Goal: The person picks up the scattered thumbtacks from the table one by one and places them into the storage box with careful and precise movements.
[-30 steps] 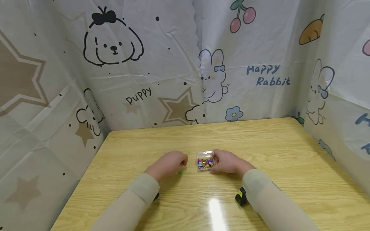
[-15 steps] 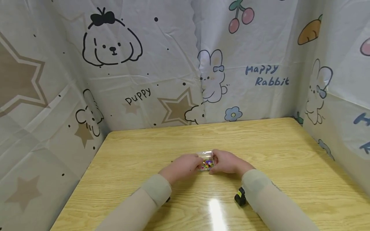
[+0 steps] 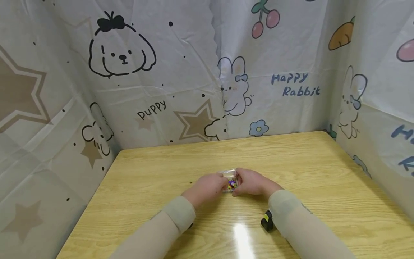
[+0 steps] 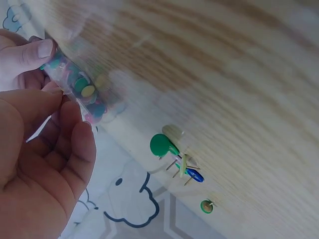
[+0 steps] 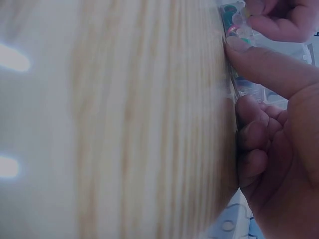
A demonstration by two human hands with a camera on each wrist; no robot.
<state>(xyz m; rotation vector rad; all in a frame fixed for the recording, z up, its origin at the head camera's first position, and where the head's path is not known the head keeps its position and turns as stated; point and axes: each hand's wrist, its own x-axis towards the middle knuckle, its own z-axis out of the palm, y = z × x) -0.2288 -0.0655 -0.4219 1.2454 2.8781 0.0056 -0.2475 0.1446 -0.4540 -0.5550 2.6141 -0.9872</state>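
A small clear plastic box (image 3: 229,173) stands on the table with its lid raised at the back, holding many colourful thumbtacks (image 3: 232,185). My right hand (image 3: 253,182) grips the box by its right side, thumb at the front. Over the left part of the box is my left hand (image 3: 207,187), fingers bent, thumb and forefinger tips together at the tacks. Whether a tack is pinched between them is hidden. In the left wrist view, a green thumbtack (image 4: 159,145) and a blue thumbtack (image 4: 195,175) lie among a few others on the table, points showing.
The wooden table (image 3: 155,165) meets a patterned cloth (image 3: 194,86) at its back and sides. A lone small thumbtack (image 4: 207,206) lies apart from the loose group. A black wrist device (image 3: 267,221) sits under the right sleeve.
My left hand has moved right from beside a green thumbtack on the table to the box, where it stays. The right hand keeps its grip. The head view has shifted slightly.
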